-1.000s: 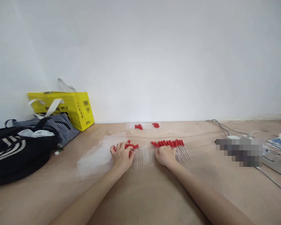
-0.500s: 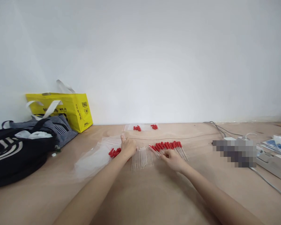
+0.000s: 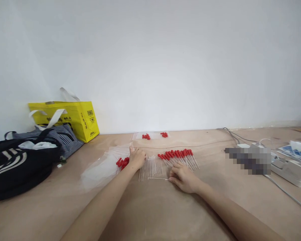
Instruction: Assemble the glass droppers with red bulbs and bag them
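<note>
Clear glass dropper tubes [image 3: 154,165] lie side by side on the table between my hands. My right hand [image 3: 183,177] is closed, its thumb and fingers pinching the end of one glass tube [image 3: 157,178], which points left along the near ends of the row. Just beyond that hand, several droppers with red bulbs [image 3: 179,153] lie in a slanted row. My left hand [image 3: 137,158] is closed at the left end of the tubes; what its fingers hold, if anything, is hidden. Loose red bulbs [image 3: 122,163] are beside its wrist, at the edge of clear plastic bags [image 3: 100,172].
A filled clear bag [image 3: 154,135] with red bulbs lies near the wall. At left are a yellow bag [image 3: 86,122], a striped bag [image 3: 72,140] and a black bag [image 3: 20,170]. A power strip [image 3: 288,172] and cables [image 3: 282,192] lie at right.
My right hand has moved nearer to me, away from the red-bulbed droppers, and a glass tube now lies crosswise at its fingertips. My left hand has stayed nearly in place.
</note>
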Demonstrator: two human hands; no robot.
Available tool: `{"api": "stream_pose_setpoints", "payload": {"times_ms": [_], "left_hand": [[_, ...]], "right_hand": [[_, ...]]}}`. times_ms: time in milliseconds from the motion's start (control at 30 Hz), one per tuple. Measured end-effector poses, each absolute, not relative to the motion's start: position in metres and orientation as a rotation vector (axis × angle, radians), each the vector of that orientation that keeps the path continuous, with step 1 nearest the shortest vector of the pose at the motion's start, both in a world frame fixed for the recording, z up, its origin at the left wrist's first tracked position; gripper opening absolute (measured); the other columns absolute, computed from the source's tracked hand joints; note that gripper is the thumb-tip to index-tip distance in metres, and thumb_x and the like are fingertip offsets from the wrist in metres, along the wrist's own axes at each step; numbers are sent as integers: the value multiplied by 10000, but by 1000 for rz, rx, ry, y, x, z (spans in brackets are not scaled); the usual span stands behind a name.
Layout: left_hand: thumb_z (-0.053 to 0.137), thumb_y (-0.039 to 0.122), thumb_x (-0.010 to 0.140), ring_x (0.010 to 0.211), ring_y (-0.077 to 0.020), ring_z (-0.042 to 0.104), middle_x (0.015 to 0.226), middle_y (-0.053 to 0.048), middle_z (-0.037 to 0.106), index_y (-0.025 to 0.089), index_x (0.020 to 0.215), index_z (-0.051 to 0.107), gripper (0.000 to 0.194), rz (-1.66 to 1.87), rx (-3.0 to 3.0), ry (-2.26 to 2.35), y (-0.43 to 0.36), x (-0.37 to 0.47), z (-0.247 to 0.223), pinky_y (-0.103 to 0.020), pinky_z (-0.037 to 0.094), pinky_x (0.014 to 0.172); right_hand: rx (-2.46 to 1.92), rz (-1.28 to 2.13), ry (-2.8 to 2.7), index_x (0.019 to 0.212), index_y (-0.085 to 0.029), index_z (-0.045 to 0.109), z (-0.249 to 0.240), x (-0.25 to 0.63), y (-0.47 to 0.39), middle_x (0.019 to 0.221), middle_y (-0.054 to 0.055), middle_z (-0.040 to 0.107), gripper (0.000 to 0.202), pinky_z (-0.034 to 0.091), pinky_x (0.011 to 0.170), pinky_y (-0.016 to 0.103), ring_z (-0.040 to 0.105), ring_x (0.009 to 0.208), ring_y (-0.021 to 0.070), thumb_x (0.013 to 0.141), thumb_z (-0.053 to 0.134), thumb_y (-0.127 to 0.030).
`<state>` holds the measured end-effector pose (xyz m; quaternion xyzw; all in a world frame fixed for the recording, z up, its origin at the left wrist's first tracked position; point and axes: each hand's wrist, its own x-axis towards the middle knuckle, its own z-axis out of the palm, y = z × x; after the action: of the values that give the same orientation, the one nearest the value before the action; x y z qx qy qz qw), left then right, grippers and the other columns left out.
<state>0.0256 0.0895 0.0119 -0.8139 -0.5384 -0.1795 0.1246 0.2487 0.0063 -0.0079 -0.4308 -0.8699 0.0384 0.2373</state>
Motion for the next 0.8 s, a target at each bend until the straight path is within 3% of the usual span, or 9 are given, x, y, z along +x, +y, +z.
{"api": "stream_pose_setpoints", "payload": {"times_ms": [100,233,367,533,667,800], "left_hand": [[512,131,715,887,-271,506,795,-67,611,197,642,593,127,-639,-2353,-1589,87,29,19,-542,174,885],[462,208,780,925,-258,495,887,-76,594,183,764,553,96,-824,-2339,-1601,68,32,31,-466,309,819],[430,241,811,767,-164,556,781,-24,597,178,790,498,95,-959,-2462,-1550,32,27,25,-317,414,730],[391,227,828,778,-154,594,883,-50,601,177,975,480,179,-1579,-2683,-1590,1,12,-3,-299,458,716],[502,247,753,763,-165,607,811,-35,601,169,802,533,97,-1930,-2640,-1653,-2,11,-13,-282,475,696],[572,280,702,710,-160,613,697,0,579,169,703,498,133,-2096,-2573,-1770,1,17,-12,-265,489,655]], "right_hand": [[-1178,164,-2338,735,-180,538,-3,239,5,740,8,545,121,331,679,252,467,738,141,741,561,-298],[-1210,233,-2345,746,-178,548,-3,222,6,782,17,548,184,320,682,254,467,762,147,703,601,-348],[-1285,239,-2382,725,-186,551,-9,211,5,786,18,561,126,290,690,268,472,793,157,744,564,-310],[-1274,177,-2276,741,-180,503,-20,215,2,767,15,575,95,273,695,298,491,781,164,807,465,-237],[-1148,240,-2070,778,-178,485,-27,223,6,708,11,575,136,323,656,280,503,650,133,837,363,-181],[-1037,199,-1928,969,-189,513,-26,219,8,835,59,599,210,367,675,290,536,750,164,852,339,-188]]}}
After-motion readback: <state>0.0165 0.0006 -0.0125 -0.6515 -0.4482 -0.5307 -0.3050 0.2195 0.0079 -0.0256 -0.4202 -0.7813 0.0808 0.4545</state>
